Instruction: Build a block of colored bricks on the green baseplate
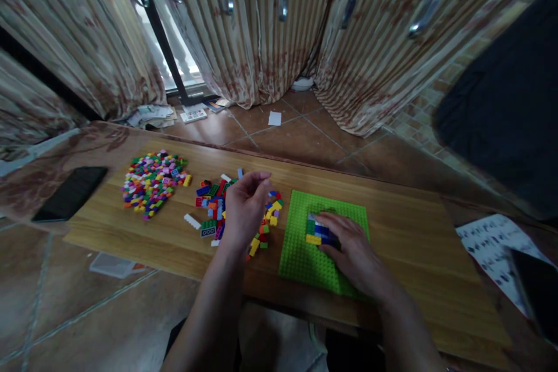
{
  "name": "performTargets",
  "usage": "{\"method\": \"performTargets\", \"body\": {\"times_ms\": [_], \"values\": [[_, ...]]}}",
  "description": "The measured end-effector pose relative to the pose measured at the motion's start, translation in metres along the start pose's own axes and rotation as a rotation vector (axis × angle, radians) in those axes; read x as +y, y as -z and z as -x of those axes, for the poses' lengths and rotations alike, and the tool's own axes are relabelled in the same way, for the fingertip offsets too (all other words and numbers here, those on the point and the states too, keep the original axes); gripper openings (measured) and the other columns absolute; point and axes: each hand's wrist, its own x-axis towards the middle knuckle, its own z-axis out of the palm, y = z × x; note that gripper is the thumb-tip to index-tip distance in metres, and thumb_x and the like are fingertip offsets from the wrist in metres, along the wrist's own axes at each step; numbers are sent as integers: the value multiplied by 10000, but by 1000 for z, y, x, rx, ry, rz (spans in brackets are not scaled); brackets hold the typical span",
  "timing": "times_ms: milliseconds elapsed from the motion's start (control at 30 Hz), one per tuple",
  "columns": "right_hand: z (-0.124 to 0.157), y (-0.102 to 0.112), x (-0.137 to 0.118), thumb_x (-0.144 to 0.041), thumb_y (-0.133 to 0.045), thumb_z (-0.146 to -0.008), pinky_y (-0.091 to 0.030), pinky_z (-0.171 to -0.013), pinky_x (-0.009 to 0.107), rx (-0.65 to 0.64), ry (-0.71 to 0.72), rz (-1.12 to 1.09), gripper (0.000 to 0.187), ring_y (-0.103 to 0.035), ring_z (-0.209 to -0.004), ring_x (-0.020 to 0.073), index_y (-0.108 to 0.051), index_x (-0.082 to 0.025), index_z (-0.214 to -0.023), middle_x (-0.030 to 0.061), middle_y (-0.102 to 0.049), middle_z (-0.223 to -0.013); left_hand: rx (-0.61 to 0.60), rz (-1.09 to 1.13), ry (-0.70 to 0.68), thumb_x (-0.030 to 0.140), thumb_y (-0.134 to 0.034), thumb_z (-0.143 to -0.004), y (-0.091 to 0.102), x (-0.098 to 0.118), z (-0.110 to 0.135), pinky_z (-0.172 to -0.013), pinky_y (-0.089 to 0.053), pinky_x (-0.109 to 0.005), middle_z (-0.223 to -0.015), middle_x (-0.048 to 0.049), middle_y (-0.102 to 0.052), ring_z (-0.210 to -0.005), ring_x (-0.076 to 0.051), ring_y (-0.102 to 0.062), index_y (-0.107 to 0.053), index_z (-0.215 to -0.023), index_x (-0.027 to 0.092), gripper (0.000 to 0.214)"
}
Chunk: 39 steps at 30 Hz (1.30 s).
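Note:
A bright green baseplate (300,256) lies on a wooden board (174,238). A small stack of blue, yellow and white bricks (317,231) stands on the plate. My right hand (349,247) rests on the plate with its fingers wrapped round that stack. My left hand (244,203) hovers over a scattered group of larger loose bricks (213,209), its fingers curled in a pinch; what they hold is hidden. Further left lies a dense pile of small coloured bricks (150,181).
A black phone (72,193) lies at the board's left end. A printed paper sheet (497,244) sits at the right. Behind the board are a tiled floor, striped curtains (261,29) and scattered papers (152,115). A dark object (510,104) fills the right.

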Motion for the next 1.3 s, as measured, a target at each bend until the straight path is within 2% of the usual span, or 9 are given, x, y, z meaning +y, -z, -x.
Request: {"method": "performTargets", "body": {"times_ms": [267, 400, 500, 600, 700, 833, 967, 1067, 1300], "values": [[-1, 2, 0, -236, -648, -813, -389, -1025, 538, 49, 5, 4, 539, -513, -1224, 293, -502, -310, -1327, 49, -581, -1335, 160, 38, -55, 249, -703, -694, 23, 8, -10, -486, -370, -182, -656, 9, -626, -500, -50, -478, -692, -841, 129, 190], [-8, 2, -18, -317, -635, -851, -403, -1011, 502, 183, 25, -4, 396, -538, -1178, 278, -573, -260, -1238, 66, -632, -1249, 198, 117, -72, 224, -695, -697, 24, 7, -11, -479, -354, -176, -672, 11, -618, -503, -42, -461, -687, -846, 135, 173], [-16, -6, -39, -283, -578, -897, -442, -939, 446, 276, 73, -36, 258, -596, -1055, 244, -626, -232, -1145, 63, -688, -1113, 209, 159, -56, 214, -686, -698, 23, 8, -10, -481, -352, -175, -675, 14, -613, -501, -38, -452, -681, -833, 138, 155], [-24, -17, -59, -251, -551, -914, -452, -876, 405, 325, 164, -67, 183, -630, -946, 220, -658, -227, -1060, 45, -720, -969, 185, 159, -9, 219, -678, -708, 17, 7, -7, -488, -355, -174, -666, 16, -609, -503, -39, -453, -679, -837, 137, 153], [-30, -25, -72, -225, -523, -922, -455, -803, 369, 337, 175, -106, 165, -641, -831, 196, -675, -235, -985, 26, -719, -848, 129, 156, 36, 213, -670, -729, 3, 1, 1, -503, -371, -181, -659, 19, -609, -523, -53, -471, -673, -837, 146, 128], [-32, -27, -75, -201, -486, -891, -464, -718, 350, 347, 114, -135, 193, -625, -747, 196, -671, -226, -840, 37, -692, -762, -35, 110, 86, 185, -628, -773, -27, -13, 25, -548, -409, -204, -677, 9, -624, -577, -80, -513, -669, -830, 161, 74], [-30, -24, -70, -202, -535, -778, -487, -646, 342, 424, 96, -189, 136, -640, -739, 221, -663, -214, -821, 58, -698, -778, -142, 52, 21, 159, -576, -809, -48, -19, 48, -683, -476, -230, -775, -7, -656, -726, -111, -596, -674, -854, 177, 110], [-29, -23, -70, -201, -543, -762, -492, -617, 328, 449, 93, -204, 125, -646, -716, 219, -656, -208, -815, 58, -698, -766, -156, 52, 16, 166, -558, -825, -51, -18, 54, -700, -486, -237, -784, -6, -659, -736, -116, -604, -673, -867, 182, 123], [-30, -24, -72, -183, -540, -762, -500, -606, 324, 456, 123, -176, 144, -656, -710, 221, -667, -195, -830, 65, -703, -762, -155, 38, 6, 172, -560, -836, -48, -22, 52, -721, -478, -243, -803, -5, -650, -751, -115, -599, -667, -895, 179, 123]]}}
